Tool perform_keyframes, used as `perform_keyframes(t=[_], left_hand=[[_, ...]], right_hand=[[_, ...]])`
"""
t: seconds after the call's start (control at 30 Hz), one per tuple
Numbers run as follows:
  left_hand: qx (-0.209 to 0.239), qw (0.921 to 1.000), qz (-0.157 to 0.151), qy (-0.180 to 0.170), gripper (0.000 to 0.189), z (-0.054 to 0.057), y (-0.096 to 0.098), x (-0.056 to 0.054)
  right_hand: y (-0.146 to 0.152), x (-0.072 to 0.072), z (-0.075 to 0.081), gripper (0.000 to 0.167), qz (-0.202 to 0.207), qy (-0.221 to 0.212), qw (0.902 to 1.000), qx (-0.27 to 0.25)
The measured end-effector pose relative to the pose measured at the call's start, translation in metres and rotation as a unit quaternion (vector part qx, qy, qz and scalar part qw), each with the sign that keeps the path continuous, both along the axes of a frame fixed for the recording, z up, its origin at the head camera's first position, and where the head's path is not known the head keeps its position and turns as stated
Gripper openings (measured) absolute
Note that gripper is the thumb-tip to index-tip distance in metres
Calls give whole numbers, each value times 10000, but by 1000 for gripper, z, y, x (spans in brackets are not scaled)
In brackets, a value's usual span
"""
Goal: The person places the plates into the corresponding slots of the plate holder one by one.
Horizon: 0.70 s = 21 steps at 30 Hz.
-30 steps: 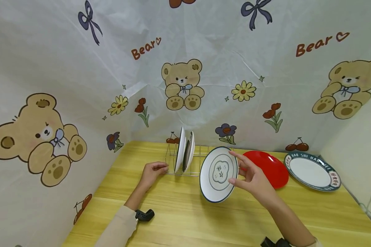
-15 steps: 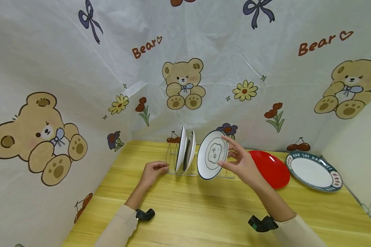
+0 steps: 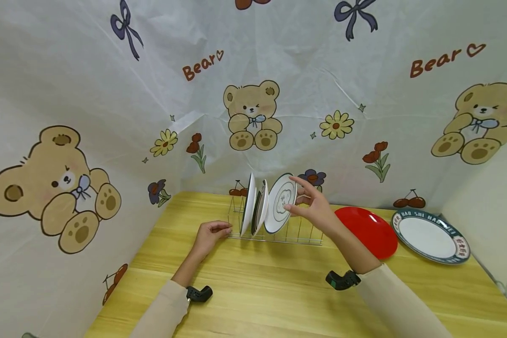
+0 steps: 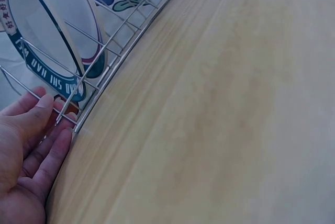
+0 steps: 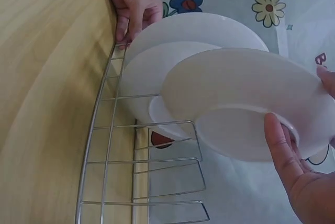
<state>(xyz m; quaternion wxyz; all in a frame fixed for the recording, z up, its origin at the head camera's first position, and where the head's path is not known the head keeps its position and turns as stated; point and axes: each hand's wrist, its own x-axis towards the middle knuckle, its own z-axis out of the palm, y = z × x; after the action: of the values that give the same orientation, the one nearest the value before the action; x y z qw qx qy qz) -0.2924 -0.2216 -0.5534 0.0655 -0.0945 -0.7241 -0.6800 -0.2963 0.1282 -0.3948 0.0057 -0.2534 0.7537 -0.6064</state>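
My left hand [image 3: 209, 234] pinches the left end of a wire dish rack [image 3: 297, 241]; in the left wrist view, thumb and fingers close on its end wire. Two plates stand on edge in the rack: a white plate with a green lettered rim [image 4: 42, 20], and beside it a plate with a dark maroon rim line [image 4: 70, 4]. My right hand [image 3: 314, 206] grips a white plate with a thin dark rim [image 3: 275, 204] by its right edge. This plate is tilted, over the rack just right of the standing plates. Whether it touches the wires I cannot tell.
A red plate [image 3: 365, 232] lies on the wooden table [image 3: 270, 291] right of the rack. Farther right lies an oval plate with a green lettered rim [image 3: 426, 237]. A bear-print cloth [image 3: 295, 70] hangs behind. Several wire slots show right of the held plate.
My right hand has carried the plate leftward and away from me, up to the rack, turning it more edge-on. My left hand has stayed at the rack's end.
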Motion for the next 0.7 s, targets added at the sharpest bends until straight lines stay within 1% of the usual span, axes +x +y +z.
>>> perform_keyframes(t=[0.13,0.23,0.4,0.57,0.7], left_hand=[[6,10000,-8,-48,17,-2,1,-1],[31,10000,-8,-15,18,-3,2,-1],[14,10000,-32,-10,20,-3,2,-1],[-11,10000,12,-6,18,1,1,1],[19,10000,12,0,18,1,1,1]], right_hand=[[-6,-8,0,78,53,-219,9997,96],[-10,-14,-2,76,63,-373,9992,137],[-15,-20,-5,75,142,-572,9983,14],[-19,-25,-7,74,226,-753,9968,-156],[-24,-28,-10,73,264,-864,9957,-194]])
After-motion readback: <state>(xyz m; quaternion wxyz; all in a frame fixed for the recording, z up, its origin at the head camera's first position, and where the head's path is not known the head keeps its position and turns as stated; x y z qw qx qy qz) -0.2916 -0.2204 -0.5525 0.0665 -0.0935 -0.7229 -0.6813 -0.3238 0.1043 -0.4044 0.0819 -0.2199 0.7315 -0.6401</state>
